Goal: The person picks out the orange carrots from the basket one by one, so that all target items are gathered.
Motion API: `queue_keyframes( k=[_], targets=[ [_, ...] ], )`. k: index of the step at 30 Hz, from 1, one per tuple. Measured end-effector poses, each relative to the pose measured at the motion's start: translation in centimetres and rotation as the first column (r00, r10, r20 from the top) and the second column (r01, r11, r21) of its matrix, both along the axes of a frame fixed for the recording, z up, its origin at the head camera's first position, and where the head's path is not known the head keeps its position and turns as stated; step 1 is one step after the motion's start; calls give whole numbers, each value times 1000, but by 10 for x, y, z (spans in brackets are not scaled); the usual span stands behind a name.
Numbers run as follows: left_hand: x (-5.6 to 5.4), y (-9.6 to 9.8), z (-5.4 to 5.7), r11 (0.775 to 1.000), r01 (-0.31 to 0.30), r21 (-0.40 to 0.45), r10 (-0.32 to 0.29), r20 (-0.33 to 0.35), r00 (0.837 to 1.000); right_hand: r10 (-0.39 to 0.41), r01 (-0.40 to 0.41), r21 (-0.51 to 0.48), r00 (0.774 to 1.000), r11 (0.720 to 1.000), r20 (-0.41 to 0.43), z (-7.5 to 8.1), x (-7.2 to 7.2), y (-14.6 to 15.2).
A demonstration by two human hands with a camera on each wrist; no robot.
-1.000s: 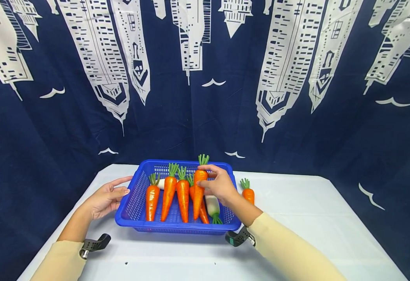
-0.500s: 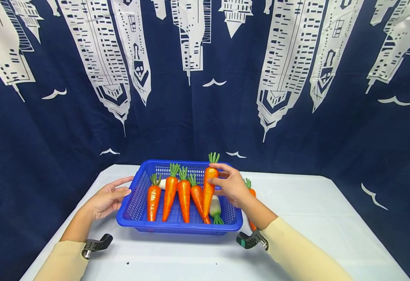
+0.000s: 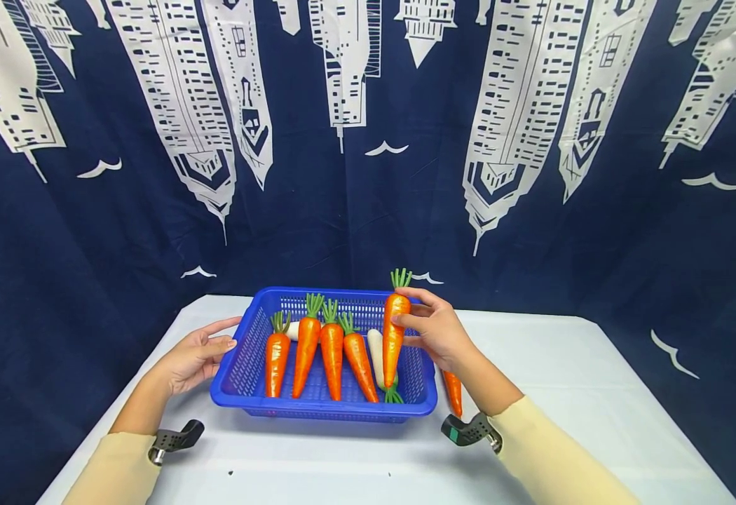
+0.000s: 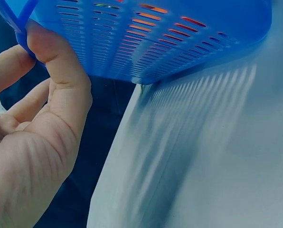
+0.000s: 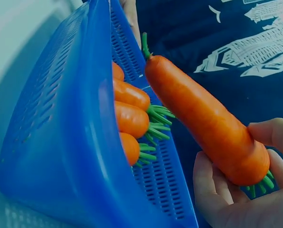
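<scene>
My right hand (image 3: pixel 437 330) pinches an orange carrot (image 3: pixel 394 330) near its green top, the tip pointing down, over the right end of a blue plastic basket (image 3: pixel 324 407). In the right wrist view the held carrot (image 5: pixel 203 118) appears beyond the basket's rim, thumb and fingers around its thick end. At the basket's left side, my left hand (image 3: pixel 194 358) grips the rim; the left wrist view has the thumb and a finger at that edge. Inside stand several carrots (image 3: pixel 306 354) in a row, beside a white radish (image 3: pixel 376 358). Another white piece (image 3: pixel 294 331) is partly hidden behind them.
One more carrot (image 3: pixel 452 393) lies on the white table (image 3: pixel 570 393) right of the basket, partly covered by my right forearm. A dark blue curtain (image 3: pixel 368 210) printed with white buildings hangs behind the table. Each wrist carries a dark strap mount (image 3: pixel 472 429).
My right hand has moved rightward with the carrot, from above the carrot row to the basket's right end, uncovering a carrot and the white radish. The left hand stays at the rim.
</scene>
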State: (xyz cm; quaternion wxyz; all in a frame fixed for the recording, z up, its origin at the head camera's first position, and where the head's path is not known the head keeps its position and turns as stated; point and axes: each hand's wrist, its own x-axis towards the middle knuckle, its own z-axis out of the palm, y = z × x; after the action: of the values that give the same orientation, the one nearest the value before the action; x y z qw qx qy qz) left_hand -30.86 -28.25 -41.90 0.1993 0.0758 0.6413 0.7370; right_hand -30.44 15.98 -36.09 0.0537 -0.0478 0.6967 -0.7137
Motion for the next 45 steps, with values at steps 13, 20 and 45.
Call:
queue_keyframes(
  k=[13,20,45],
  targets=[
    [0,-1,-4,1000,16,18,-16,-18,1000,21,-21,35,1000,999,-11,-3,3,25],
    [-1,-3,-5,1000,16,11,-16,-20,1000,13,-12,67,1000,998,-8,-1,5,41],
    [-1,-2,-3,1000,-10,1,10,-11,1000,-28,24,128,999,992,32,-20,-4,112]
  ],
)
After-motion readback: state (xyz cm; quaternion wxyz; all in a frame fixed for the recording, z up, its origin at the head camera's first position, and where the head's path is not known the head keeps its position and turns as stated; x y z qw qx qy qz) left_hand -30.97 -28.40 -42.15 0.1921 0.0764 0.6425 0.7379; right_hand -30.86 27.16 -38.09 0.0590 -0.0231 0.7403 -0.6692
